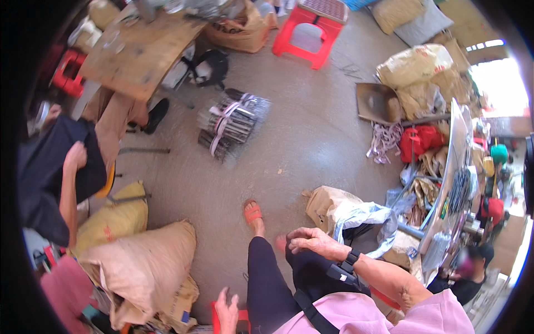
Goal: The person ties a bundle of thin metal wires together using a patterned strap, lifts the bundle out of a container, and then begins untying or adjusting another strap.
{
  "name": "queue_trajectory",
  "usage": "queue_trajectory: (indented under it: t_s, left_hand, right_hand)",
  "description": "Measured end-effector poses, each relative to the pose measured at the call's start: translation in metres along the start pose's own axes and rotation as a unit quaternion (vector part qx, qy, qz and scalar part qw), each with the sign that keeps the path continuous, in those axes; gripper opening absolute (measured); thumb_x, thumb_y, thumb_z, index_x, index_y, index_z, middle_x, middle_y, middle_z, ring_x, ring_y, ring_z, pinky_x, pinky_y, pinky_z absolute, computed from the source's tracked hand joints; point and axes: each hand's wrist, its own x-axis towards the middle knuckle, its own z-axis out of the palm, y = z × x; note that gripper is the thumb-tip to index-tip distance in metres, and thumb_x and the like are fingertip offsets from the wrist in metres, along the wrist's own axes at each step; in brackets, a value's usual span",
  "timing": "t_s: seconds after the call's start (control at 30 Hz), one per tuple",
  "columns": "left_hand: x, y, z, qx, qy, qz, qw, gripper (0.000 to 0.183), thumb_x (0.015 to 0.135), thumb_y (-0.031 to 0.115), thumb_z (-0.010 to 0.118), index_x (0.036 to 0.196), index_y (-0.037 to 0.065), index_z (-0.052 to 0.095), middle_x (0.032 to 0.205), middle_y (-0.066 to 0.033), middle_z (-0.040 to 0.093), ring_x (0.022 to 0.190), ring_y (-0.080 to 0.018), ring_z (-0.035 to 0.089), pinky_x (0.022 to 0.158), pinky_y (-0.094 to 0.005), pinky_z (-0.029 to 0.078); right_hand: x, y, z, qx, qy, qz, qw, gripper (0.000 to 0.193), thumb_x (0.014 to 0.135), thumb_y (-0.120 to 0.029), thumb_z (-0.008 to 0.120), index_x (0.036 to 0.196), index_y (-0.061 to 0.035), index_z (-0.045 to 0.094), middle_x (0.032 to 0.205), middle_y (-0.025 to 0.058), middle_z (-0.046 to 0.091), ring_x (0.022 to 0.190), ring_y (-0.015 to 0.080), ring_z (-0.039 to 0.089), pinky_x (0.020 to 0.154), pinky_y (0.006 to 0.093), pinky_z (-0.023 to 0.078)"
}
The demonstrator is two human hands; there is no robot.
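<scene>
My right hand (318,244) hovers over or rests on my right knee, fingers loosely bent and apart, nothing visible in it. Lower down, my left hand (226,313) hangs beside my left thigh with its fingers spread, empty, next to a red stool (242,316) partly hidden under me. Just beyond my right hand stands an open woven sack (329,207) with a pale blue-white liner (364,220) folded over its mouth. On the floor ahead lies a bundle of dark strips (228,123) in clear plastic, tied with pinkish-white bands.
Full sacks (147,267) lie at left, near a seated person in dark clothing (61,172). A wooden table (139,50) and a red stool (311,33) stand at the back. At right are a dustpan (378,103), a cluttered workbench (453,167) and another person (473,273).
</scene>
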Motion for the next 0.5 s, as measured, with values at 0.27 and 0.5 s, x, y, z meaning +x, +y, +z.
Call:
queue_trajectory:
  t_s: [0.27,0.5]
  left_hand:
    - [0.125,0.276,0.079,0.049,-0.144,0.185,0.971,0.039,0.09,0.006,0.063,0.129,0.0,0.058,0.106,-0.0083,0.067,0.093,-0.0138,0.062,0.084,-0.0273,0.051]
    - [0.149,0.4,0.215,0.23,-0.23,0.353,0.877,0.038,0.086,-0.001,0.065,0.123,-0.001,0.059,0.096,-0.0136,0.066,0.087,-0.0218,0.068,0.08,-0.032,0.054]
  right_hand:
    - [-0.051,-0.06,-0.061,0.233,0.098,-0.036,0.967,0.045,0.094,-0.024,0.065,0.127,0.0053,0.056,0.102,0.0136,0.068,0.094,0.0189,0.067,0.089,0.0314,0.051]
    - [-0.043,-0.108,-0.153,0.389,0.127,-0.078,0.909,0.036,0.096,-0.026,0.064,0.121,-0.0005,0.059,0.101,0.0097,0.069,0.091,0.0164,0.067,0.085,0.0282,0.051]
